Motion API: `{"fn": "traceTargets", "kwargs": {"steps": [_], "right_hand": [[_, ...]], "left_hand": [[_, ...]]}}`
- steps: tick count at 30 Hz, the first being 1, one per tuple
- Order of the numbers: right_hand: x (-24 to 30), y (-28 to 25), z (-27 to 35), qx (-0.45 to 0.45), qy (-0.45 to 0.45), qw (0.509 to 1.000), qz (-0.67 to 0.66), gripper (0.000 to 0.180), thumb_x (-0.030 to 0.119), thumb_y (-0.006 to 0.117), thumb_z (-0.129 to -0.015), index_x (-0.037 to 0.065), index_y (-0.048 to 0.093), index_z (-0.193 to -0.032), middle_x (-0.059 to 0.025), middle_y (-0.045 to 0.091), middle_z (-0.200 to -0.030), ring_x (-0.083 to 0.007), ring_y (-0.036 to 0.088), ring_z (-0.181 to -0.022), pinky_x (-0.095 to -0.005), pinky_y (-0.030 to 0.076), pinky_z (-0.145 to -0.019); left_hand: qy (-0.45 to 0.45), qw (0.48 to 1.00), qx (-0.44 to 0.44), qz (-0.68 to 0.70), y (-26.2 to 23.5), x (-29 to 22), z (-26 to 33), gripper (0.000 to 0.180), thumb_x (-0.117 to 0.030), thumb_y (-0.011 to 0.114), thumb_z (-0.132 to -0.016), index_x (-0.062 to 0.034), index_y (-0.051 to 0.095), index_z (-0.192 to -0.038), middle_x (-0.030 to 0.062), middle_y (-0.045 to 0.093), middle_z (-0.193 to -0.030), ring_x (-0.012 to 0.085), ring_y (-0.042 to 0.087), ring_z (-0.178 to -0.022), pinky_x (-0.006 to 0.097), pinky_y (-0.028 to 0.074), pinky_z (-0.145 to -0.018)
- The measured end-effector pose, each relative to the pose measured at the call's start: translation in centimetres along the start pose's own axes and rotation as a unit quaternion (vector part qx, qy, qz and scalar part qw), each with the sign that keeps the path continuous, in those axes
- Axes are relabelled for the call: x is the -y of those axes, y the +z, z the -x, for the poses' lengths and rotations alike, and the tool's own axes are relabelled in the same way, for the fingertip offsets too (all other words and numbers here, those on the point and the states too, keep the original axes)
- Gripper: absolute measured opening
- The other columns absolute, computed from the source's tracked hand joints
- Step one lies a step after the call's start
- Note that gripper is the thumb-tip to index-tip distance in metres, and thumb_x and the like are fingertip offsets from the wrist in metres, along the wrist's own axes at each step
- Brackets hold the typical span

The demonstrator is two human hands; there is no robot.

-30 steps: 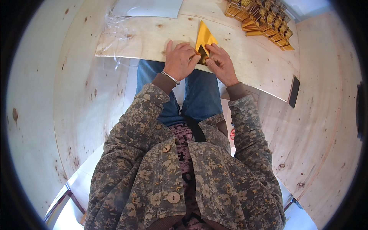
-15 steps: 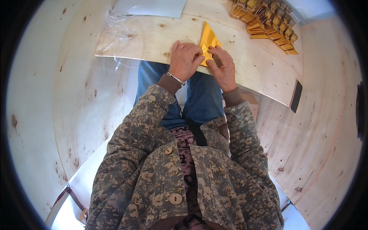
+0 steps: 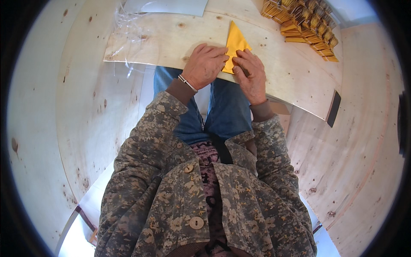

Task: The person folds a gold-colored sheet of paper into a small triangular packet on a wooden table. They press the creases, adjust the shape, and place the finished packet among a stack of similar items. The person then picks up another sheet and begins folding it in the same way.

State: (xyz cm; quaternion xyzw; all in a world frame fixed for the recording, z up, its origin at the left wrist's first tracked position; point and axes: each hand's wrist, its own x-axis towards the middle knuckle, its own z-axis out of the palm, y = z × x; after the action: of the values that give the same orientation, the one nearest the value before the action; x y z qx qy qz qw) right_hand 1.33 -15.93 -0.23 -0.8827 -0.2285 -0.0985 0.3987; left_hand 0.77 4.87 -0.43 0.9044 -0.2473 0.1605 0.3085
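Note:
A golden-yellow sheet [image 3: 236, 40], folded to a tall pointed shape like paper, lies at the near edge of the wooden tabletop [image 3: 192, 34]. Its tip points away from me. My left hand [image 3: 205, 65] has its bent fingers closed at the sheet's lower left edge. On the other side my right hand [image 3: 251, 76] is curled, with thumb and fingertips pressing the lower right part of the sheet. Both hands cover some of its lower sides, so the exact fold there is hidden.
Several bundles of folded yellow pieces [image 3: 308, 30] stand in rows at the far right. Clear plastic strips [image 3: 128, 32] hang over the table's left end, beside a pale sheet [image 3: 171, 6]. A dark strip [image 3: 333, 108] caps the right corner. Wooden panels [image 3: 81, 94] flank both sides.
My left hand has turned a little, its fingers now flatter at the sheet's edge. The right hand has shifted slightly down and right; the sheet's upper part shows wider and smoother.

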Motion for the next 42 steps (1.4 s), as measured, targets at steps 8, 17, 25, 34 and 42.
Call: {"fn": "traceTargets", "kwargs": {"steps": [8, 17, 25, 34, 42], "right_hand": [[-0.4, -0.6, -0.5, 0.01, -0.026, 1.0, -0.005, 0.025, 0.01, 0.074, -0.085, 0.004, 0.074, -0.109, -0.0127, 0.068, -0.126, -0.0332, 0.055, -0.13, -0.0461, 0.039, -0.11], [-0.1, -1.6, -0.3, 0.058, -0.076, 0.994, 0.044, 0.045, 0.017, 0.081, -0.078, 0.005, 0.07, -0.12, -0.0171, 0.063, -0.134, -0.0365, 0.052, -0.133, -0.0465, 0.038, -0.113], [-1.0, -2.8, -1.4, 0.098, -0.072, 0.992, 0.035, 0.047, 0.014, 0.081, -0.077, 0.005, 0.069, -0.121, -0.0167, 0.061, -0.136, -0.0362, 0.052, -0.133, -0.0466, 0.038, -0.113], [-0.2, -2.0, -0.8, 0.051, -0.092, 0.988, 0.111, 0.048, 0.005, 0.071, -0.077, 0.004, 0.066, -0.125, -0.0173, 0.055, -0.142, -0.0389, 0.046, -0.137, -0.0492, 0.034, -0.115], [1.4, -0.5, 0.6, 0.021, -0.096, 0.966, 0.237, 0.046, 0.006, 0.063, -0.086, 0.005, 0.062, -0.132, -0.0097, 0.057, -0.143, -0.0307, 0.044, -0.141, -0.0513, 0.028, -0.118]], "left_hand": [[-0.011, 0.999, -0.031, -0.009, 0.5, -0.8, 0.1, 0.025, -0.013, 0.065, -0.09, -0.0047, 0.073, -0.112, 0.0087, 0.067, -0.125, 0.0283, 0.059, -0.114, 0.043, 0.042, -0.105], [0.017, 1.0, -0.002, 0.019, -0.4, 0.1, 0.4, 0.032, -0.014, 0.066, -0.087, -0.0067, 0.071, -0.118, 0.0103, 0.066, -0.126, 0.0295, 0.058, -0.116, 0.044, 0.042, -0.105], [-0.009, 1.0, -0.005, 0.009, -0.1, -0.9, 0.4, 0.04, -0.023, 0.071, -0.084, -0.0084, 0.069, -0.122, 0.0093, 0.063, -0.129, 0.0301, 0.055, -0.119, 0.044, 0.04, -0.106], [-0.019, 1.0, -0.007, -0.018, 0.4, -1.7, 0.6, 0.047, -0.03, 0.073, -0.085, -0.0093, 0.066, -0.126, 0.0083, 0.058, -0.139, 0.0287, 0.052, -0.125, 0.046, 0.036, -0.109], [-0.001, 0.999, -0.022, -0.044, 0.8, -1.4, 0.7, 0.045, -0.032, 0.071, -0.085, -0.0101, 0.066, -0.125, 0.0058, 0.06, -0.137, 0.0252, 0.053, -0.125, 0.046, 0.035, -0.111]]}}
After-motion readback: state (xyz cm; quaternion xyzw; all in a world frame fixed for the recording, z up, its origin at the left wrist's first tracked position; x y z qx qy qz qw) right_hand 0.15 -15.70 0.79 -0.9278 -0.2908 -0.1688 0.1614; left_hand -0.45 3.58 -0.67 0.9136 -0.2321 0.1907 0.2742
